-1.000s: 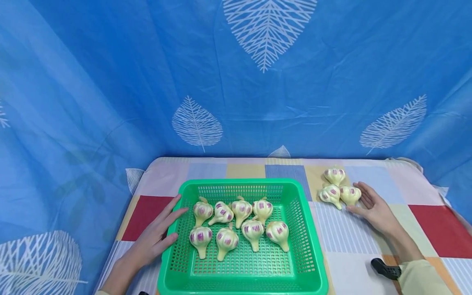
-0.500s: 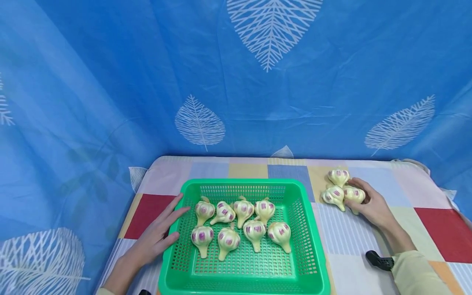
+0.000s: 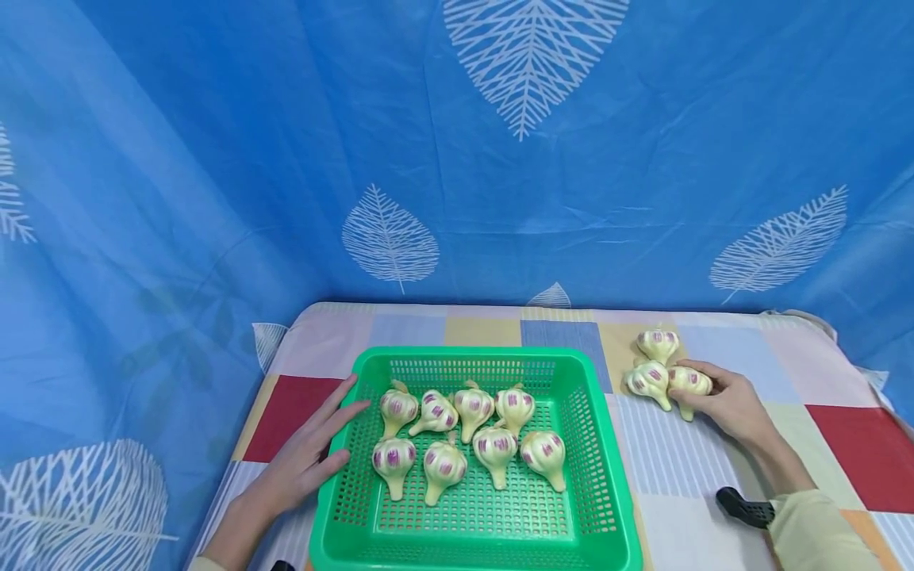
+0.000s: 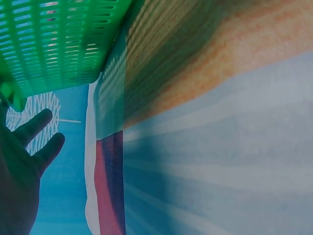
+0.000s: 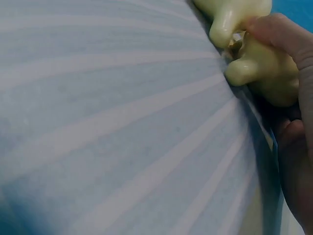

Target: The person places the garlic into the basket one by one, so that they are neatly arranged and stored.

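Observation:
A green plastic basket (image 3: pixel 621 507) stands in the middle, with several purple-streaked garlic bulbs (image 3: pixel 445 466) lying in two rows inside. My left hand (image 3: pixel 303 456) rests at the basket's left rim, fingers straight and spread. From below, the left wrist view shows that hand (image 4: pixel 24 161) beside the basket wall (image 4: pixel 58 49). To the right, my right hand (image 3: pixel 731 404) grips a garlic bulb (image 3: pixel 691 382) between thumb and fingers. Two more garlic bulbs (image 3: pixel 648 379) lie against it. In the right wrist view the thumb presses the held bulb (image 5: pixel 269 68), stem toward the camera.
A patchwork-patterned cloth (image 3: pixel 685 468) covers the table, whose far edge meets a blue curtain (image 3: pixel 628 198) with white leaf prints. A black strap piece (image 3: pixel 744 507) sticks out at the right cuff.
My right hand has closed in on the nearest garlic bulb and now grips it. The left hand keeps its place on the basket. The head view has shifted slightly.

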Demonstrator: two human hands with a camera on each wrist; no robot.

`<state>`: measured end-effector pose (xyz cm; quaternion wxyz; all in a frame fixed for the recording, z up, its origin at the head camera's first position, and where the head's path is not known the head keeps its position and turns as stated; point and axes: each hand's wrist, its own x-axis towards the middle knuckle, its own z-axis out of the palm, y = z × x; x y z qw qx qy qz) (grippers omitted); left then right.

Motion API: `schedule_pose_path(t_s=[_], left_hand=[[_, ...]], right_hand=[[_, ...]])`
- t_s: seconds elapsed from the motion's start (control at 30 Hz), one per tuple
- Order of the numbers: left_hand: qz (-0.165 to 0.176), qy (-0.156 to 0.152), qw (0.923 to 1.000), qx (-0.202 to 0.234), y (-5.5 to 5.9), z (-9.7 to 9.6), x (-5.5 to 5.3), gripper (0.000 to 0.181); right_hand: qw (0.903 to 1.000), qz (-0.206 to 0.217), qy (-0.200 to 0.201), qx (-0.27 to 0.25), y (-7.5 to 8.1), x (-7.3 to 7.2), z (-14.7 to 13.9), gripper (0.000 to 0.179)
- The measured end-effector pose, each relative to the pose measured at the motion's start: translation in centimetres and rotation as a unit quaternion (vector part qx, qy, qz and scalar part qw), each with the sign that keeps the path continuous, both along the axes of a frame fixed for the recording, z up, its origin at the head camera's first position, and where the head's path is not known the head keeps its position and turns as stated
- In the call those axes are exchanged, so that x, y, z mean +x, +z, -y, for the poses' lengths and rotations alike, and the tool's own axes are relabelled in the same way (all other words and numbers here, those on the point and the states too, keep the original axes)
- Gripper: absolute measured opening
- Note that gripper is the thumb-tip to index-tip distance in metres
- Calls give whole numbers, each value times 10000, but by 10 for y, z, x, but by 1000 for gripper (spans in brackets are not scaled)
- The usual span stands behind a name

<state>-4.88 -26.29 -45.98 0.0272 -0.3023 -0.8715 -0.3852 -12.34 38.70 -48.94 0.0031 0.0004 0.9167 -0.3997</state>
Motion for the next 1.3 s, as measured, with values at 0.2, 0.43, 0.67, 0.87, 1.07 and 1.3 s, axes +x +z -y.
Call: schedule_pose_path(t_s=[0.2,0.43,0.67,0.87,1.07,1.3], left_hand=[[-31,-9,10000,2,-1,1,2,65],[-116,29,9999,-58,-1,1,2,65],[-160,-5,9999,-52,-2,1,1,65],[-137,-6,9999,-24,-2,1,1,67],[-85,-38,10000,-8,-2,1,1,68],[-82,-79,9999,36,-3,1,0,66]], right_hand=[[9992,-83,-337,-199,6,10,-7,62],[9983,-122,-531,-192,16,22,-13,58],[9984,-384,-198,-377,44,33,-2,51],[9965,-633,260,-476,76,35,27,49],[9910,-945,779,-531,106,36,72,48],[9853,-926,1305,-597,129,36,125,45]])
